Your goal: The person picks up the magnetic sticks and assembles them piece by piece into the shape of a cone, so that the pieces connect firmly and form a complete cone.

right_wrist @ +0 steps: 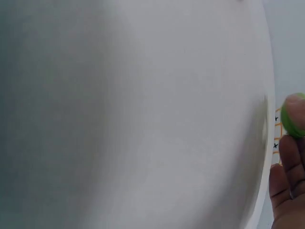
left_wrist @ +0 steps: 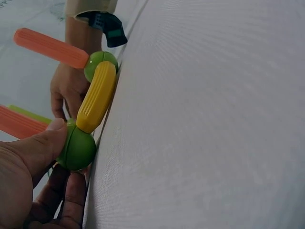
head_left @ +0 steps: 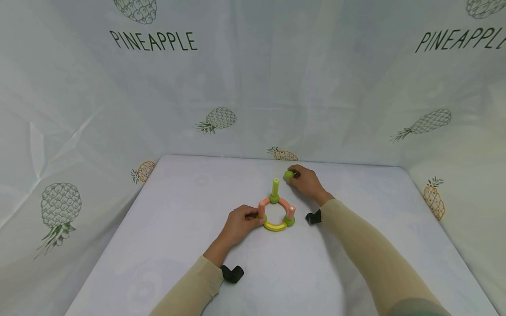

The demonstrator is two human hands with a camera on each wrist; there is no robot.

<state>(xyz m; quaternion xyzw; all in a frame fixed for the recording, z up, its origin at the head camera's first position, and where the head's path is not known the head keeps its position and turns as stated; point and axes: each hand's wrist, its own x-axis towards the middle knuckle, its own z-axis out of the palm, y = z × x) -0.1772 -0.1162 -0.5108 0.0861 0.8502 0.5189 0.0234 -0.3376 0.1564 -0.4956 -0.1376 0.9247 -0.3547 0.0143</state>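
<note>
A ring of toy pieces lies on the table: green balls joined by two curved orange rods and a curved yellow rod (head_left: 275,227). Straight rods stand up from the balls, a lime one (head_left: 275,187) at the back and orange ones at the left and right (head_left: 291,212). My left hand (head_left: 240,224) pinches the ring's left green ball (left_wrist: 78,149) between thumb and fingers. Beyond the ring at the back right, my right hand (head_left: 308,182) holds a loose green ball (head_left: 289,175) by its fingertips, apart from the ring.
The white table (head_left: 189,193) stretches out around the ring. Behind it hangs a pale curtain (head_left: 253,87) with pineapple prints. Black wrist cameras (head_left: 232,274) sit at both sleeves, close to the tabletop.
</note>
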